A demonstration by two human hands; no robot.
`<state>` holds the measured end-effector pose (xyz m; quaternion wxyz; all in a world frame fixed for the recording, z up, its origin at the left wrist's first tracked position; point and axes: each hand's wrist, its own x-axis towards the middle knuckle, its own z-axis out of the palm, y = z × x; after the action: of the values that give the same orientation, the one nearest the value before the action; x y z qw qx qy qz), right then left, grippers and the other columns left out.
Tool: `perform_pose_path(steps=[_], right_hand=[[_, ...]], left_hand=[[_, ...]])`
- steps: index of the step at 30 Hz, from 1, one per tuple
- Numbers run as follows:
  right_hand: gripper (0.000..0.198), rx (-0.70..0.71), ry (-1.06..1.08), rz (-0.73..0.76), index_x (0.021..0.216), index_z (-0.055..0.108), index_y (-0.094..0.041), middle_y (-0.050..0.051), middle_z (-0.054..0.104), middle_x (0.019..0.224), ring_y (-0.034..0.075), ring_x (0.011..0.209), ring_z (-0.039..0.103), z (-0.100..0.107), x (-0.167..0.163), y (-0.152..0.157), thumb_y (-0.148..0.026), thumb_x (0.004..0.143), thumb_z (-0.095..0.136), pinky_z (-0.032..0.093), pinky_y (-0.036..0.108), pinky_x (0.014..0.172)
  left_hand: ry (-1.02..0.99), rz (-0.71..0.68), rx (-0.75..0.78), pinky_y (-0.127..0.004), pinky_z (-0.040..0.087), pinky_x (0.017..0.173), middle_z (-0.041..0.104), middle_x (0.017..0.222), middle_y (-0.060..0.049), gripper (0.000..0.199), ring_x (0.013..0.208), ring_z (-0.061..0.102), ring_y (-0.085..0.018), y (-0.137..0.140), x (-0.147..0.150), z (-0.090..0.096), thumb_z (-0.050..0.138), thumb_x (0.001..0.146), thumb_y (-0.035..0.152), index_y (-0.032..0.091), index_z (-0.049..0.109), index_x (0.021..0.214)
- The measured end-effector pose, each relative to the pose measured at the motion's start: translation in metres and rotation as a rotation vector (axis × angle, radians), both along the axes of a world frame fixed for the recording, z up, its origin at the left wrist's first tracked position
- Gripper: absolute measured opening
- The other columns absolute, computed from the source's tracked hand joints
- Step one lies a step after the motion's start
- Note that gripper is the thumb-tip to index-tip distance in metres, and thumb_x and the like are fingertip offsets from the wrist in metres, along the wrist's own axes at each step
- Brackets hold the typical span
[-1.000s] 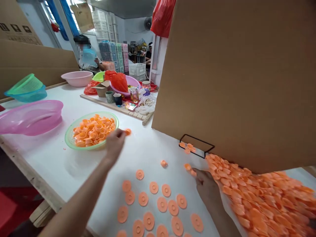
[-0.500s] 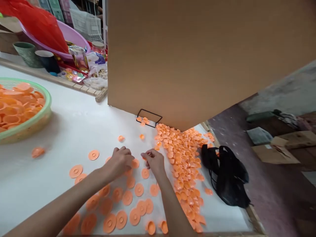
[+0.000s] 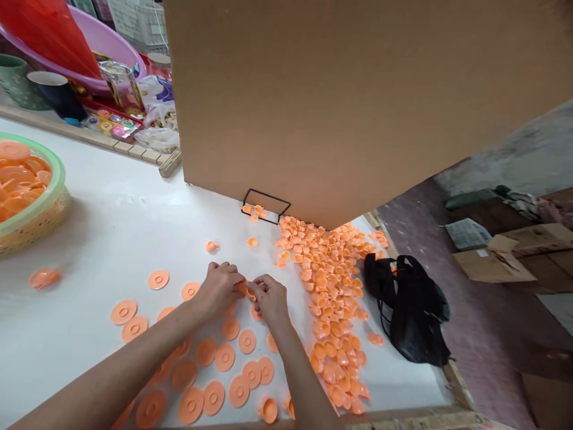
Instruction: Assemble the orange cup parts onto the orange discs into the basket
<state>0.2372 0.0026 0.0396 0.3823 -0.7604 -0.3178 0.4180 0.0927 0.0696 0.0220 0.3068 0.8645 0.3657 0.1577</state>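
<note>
My left hand (image 3: 218, 291) is closed, fingertips pinching an orange plastic toy piece (image 3: 243, 288) that is mostly hidden. Meeting it from the other side, my right hand (image 3: 271, 301) has thumb and fingers pressed on a small orange toy cup, largely covered by the fingers. The fingertips of both hands nearly touch. Round orange toy saucers (image 3: 213, 397), each with a raised ring in the middle, lie spread on the white table below and left of my hands. To the right stretches a long pile of small orange toy cups (image 3: 329, 292). Two more cups (image 3: 269, 410) lie at the near edge.
A big cardboard box (image 3: 358, 107) stands over the table's far side. At left is a green basket (image 3: 60, 197) of orange pieces. A black bag (image 3: 414, 316) lies at the right edge. Cups and a pink basin (image 3: 107, 45) are at the back left.
My right hand has moved left and met my left hand, so their fingertips now come together around orange pieces. The view has shifted slightly to the right.
</note>
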Motion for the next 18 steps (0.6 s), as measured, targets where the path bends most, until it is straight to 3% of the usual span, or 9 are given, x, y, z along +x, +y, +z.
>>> perform_pose_path(steps=[2,8,13,18], right_hand=[[0.024,0.001,0.01,-0.014,0.067,0.058,-0.02,-0.008,0.047,0.044,0.008,0.032,0.043,0.0,-0.001,-0.001,-0.041,0.07,0.069,0.03,0.019,0.029],[0.024,-0.059,0.122,0.006,0.08,0.062,-0.016,-0.002,0.06,0.051,0.012,0.041,0.055,0.007,0.0,-0.009,-0.037,0.07,0.067,0.048,0.023,0.039],[0.004,-0.082,-0.01,-0.038,0.067,0.056,-0.018,-0.005,0.056,0.043,0.011,0.035,0.05,0.011,-0.002,-0.002,-0.021,0.068,0.059,0.043,0.02,0.033],[0.006,-0.062,-0.13,-0.004,0.064,0.051,-0.02,-0.008,0.051,0.042,0.011,0.035,0.051,0.007,-0.011,0.007,-0.015,0.066,0.055,0.043,0.02,0.031]], left_hand=[[0.009,-0.002,0.011,-0.035,0.025,0.075,0.063,0.079,-0.002,0.004,0.086,0.054,-0.019,0.0,0.0,0.001,0.066,0.081,0.024,0.024,0.069,0.082],[0.019,-0.015,0.021,-0.036,0.025,0.075,0.063,0.079,-0.004,0.009,0.086,0.053,-0.02,0.0,-0.002,0.002,0.067,0.082,0.031,0.022,0.069,0.08],[0.006,-0.01,0.019,-0.036,0.025,0.075,0.064,0.079,-0.004,0.007,0.086,0.053,-0.02,-0.002,-0.001,-0.001,0.065,0.083,0.028,0.022,0.069,0.082],[0.02,-0.007,-0.051,-0.037,0.027,0.078,0.066,0.078,-0.004,0.011,0.086,0.054,-0.02,-0.002,-0.002,0.007,0.059,0.083,0.021,0.021,0.07,0.082]])
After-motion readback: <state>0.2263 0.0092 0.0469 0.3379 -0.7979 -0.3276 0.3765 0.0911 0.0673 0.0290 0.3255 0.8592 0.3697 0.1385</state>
